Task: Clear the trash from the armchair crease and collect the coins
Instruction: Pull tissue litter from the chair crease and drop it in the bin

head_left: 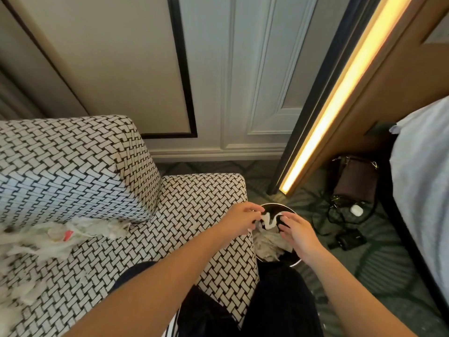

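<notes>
The armchair (pixel 189 203) has a black-and-white woven cover. Shredded white tissue and plastic scraps (pixel 60 237), one with a red spot, lie along its crease at the left. A round black bin (pixel 295 260) stands on the floor against the chair's right side, with crumpled tissue (pixel 267 244) inside. Both hands are over the bin's mouth. My left hand (pixel 243 218) has curled fingers that pinch one end of a white tissue strip (pixel 268 221), which hangs over the bin. My right hand (pixel 297 229) is spread beside the strip with its fingers straight. I see no coins.
A brown handbag (pixel 354 181), black cables (pixel 325 220), a small white case (pixel 356 210) and a black charger (pixel 347 240) lie on the patterned carpet to the right. A bed edge (pixel 422 181) fills the far right. A lit wooden panel (pixel 340 98) and the wall stand behind.
</notes>
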A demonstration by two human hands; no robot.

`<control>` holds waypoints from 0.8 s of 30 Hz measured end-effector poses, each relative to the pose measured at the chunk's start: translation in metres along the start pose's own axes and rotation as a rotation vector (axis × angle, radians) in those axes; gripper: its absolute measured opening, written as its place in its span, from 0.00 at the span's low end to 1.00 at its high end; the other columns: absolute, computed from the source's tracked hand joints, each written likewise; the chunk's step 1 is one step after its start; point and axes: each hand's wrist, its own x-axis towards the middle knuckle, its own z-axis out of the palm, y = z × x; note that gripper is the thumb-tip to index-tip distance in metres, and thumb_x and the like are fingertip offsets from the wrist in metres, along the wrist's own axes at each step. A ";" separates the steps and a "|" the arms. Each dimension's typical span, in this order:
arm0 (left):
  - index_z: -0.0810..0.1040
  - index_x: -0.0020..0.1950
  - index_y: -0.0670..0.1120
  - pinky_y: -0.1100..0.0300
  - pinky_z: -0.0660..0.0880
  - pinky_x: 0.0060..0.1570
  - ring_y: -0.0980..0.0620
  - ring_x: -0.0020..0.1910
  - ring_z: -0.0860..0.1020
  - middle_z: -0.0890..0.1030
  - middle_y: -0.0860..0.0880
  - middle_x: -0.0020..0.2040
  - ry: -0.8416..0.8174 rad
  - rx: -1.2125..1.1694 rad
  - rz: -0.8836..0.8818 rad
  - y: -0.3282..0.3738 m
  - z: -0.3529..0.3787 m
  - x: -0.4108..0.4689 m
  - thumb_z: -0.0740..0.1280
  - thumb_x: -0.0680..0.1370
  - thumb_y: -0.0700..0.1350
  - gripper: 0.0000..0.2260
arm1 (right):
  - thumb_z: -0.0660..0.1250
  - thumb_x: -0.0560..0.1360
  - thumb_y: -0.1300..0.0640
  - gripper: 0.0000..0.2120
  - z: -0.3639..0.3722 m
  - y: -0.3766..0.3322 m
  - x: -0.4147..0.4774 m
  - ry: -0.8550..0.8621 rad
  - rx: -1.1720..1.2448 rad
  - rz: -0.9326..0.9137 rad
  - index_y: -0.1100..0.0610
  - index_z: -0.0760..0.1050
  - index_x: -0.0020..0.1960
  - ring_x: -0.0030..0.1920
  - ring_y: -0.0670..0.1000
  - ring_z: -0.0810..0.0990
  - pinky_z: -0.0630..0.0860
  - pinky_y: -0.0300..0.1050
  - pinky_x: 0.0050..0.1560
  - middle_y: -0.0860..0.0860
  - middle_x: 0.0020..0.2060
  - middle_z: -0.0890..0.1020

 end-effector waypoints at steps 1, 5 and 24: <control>0.77 0.56 0.53 0.61 0.74 0.47 0.55 0.50 0.77 0.78 0.51 0.54 0.010 -0.005 -0.013 -0.001 -0.002 0.000 0.62 0.78 0.44 0.09 | 0.59 0.80 0.61 0.14 -0.001 -0.002 0.000 -0.016 -0.013 0.005 0.59 0.72 0.65 0.54 0.51 0.75 0.72 0.44 0.57 0.55 0.57 0.77; 0.77 0.53 0.54 0.61 0.74 0.49 0.55 0.49 0.77 0.79 0.52 0.53 0.051 -0.033 -0.035 -0.005 -0.012 -0.002 0.64 0.77 0.44 0.08 | 0.58 0.80 0.61 0.15 -0.002 -0.011 -0.003 -0.014 -0.081 -0.006 0.58 0.71 0.66 0.65 0.58 0.72 0.68 0.49 0.64 0.59 0.64 0.74; 0.80 0.54 0.48 0.54 0.76 0.52 0.48 0.48 0.79 0.83 0.48 0.51 0.504 -0.466 0.074 -0.099 -0.165 -0.155 0.61 0.79 0.41 0.09 | 0.63 0.78 0.56 0.08 0.128 -0.055 -0.133 -0.311 -0.245 -0.399 0.53 0.79 0.54 0.50 0.44 0.81 0.75 0.34 0.50 0.49 0.48 0.83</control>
